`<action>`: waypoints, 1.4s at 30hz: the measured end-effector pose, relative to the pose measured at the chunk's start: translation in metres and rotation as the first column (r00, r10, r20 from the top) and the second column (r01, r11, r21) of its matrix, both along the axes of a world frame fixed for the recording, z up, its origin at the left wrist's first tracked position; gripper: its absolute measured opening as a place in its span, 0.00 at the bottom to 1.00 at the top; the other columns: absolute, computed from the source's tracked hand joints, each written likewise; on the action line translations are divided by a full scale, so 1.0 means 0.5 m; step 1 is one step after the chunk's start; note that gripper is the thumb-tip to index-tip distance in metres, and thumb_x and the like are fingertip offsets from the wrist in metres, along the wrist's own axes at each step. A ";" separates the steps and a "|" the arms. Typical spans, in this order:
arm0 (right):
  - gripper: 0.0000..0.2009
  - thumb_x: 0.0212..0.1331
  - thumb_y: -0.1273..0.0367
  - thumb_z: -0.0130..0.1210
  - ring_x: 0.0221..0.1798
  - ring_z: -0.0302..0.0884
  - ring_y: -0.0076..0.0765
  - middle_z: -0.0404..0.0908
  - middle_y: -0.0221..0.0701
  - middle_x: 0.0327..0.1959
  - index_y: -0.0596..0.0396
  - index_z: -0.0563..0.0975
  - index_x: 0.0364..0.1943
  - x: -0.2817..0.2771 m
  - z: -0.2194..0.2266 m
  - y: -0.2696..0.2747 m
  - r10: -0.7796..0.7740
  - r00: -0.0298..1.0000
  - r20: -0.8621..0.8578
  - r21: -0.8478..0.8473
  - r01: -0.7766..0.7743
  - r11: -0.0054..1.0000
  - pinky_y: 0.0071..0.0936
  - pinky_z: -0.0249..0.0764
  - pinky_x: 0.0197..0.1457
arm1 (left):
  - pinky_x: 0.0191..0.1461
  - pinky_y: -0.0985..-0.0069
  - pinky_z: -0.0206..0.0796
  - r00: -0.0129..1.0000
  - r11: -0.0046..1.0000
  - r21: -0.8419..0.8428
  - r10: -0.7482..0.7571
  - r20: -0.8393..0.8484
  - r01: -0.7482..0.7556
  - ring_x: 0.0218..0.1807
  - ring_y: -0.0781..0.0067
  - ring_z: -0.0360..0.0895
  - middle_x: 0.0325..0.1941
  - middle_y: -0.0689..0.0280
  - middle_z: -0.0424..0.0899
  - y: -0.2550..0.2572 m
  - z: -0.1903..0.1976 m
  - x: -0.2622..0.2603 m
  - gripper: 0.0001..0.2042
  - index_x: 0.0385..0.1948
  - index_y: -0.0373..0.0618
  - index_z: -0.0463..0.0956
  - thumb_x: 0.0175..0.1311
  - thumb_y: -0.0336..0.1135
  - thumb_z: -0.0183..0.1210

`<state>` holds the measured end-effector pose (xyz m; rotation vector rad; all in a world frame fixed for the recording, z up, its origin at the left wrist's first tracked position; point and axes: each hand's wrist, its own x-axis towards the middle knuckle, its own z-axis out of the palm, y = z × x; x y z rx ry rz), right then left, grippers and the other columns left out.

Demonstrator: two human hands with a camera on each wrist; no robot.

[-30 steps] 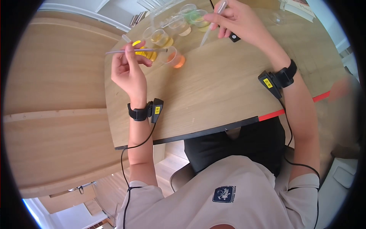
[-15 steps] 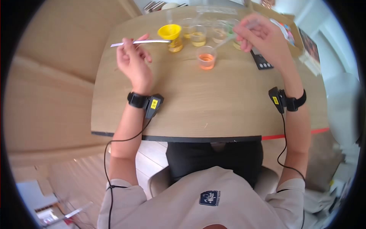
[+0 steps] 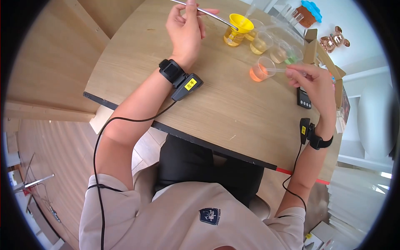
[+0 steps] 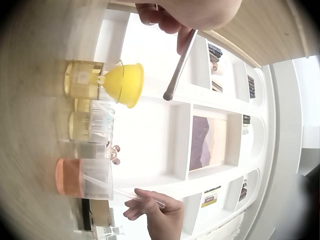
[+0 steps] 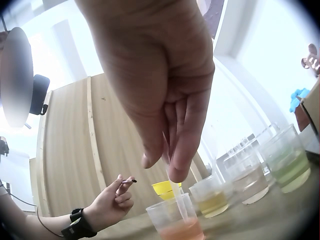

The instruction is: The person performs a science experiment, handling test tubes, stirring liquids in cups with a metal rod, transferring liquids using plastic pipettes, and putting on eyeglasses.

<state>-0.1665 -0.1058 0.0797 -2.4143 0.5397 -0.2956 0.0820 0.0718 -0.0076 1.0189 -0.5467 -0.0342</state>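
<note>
My left hand (image 3: 185, 35) pinches a thin metal rod (image 3: 208, 13) with a darker, rounded tip. In the head view that tip overlaps a yellow funnel (image 3: 241, 24), which sits in a small glass container of amber liquid (image 3: 233, 38); the left wrist view shows the two apart. My right hand (image 3: 312, 83) holds a clear plastic dropper (image 5: 179, 197) between thumb and fingers. The dropper's lower end reaches inside a clear plastic cup of orange liquid (image 3: 258, 73), down at the liquid in the right wrist view. The cup stands upright on the table.
Behind the orange cup stand clear cups with yellow (image 3: 259, 46), pale (image 5: 251, 187) and green liquid (image 5: 290, 172). A black device with buttons (image 3: 303, 99) lies beside my right hand. An open cardboard box (image 3: 338, 92) and a clear rack (image 3: 288, 30) are farther back.
My right hand has brought the dropper from above the table near the green cup into the orange cup. My left hand still holds the rod. The head view has turned and shifted.
</note>
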 end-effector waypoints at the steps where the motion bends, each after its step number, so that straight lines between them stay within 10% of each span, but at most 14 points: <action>1: 0.11 0.64 0.66 0.64 0.30 0.81 0.20 0.85 0.31 0.26 0.60 0.86 0.44 0.001 -0.001 -0.005 0.007 1.000 0.021 -0.005 -0.007 1.000 0.19 0.74 0.36 | 0.17 0.84 0.53 1.000 1.000 -0.005 -0.006 0.005 0.006 0.14 0.85 0.59 0.41 0.44 0.88 -0.002 0.000 0.000 0.15 0.38 0.43 0.66 0.78 0.46 0.50; 42: 0.11 0.66 0.68 0.62 0.31 0.85 0.22 0.85 0.31 0.28 0.62 0.85 0.46 -0.011 0.019 -0.029 0.045 0.995 0.091 0.265 -0.067 0.962 0.18 0.81 0.37 | 0.20 0.82 0.55 0.991 1.000 0.009 -0.005 -0.130 0.006 0.16 0.82 0.60 0.42 0.46 0.88 -0.001 -0.033 0.033 0.14 0.37 0.44 0.67 0.78 0.46 0.51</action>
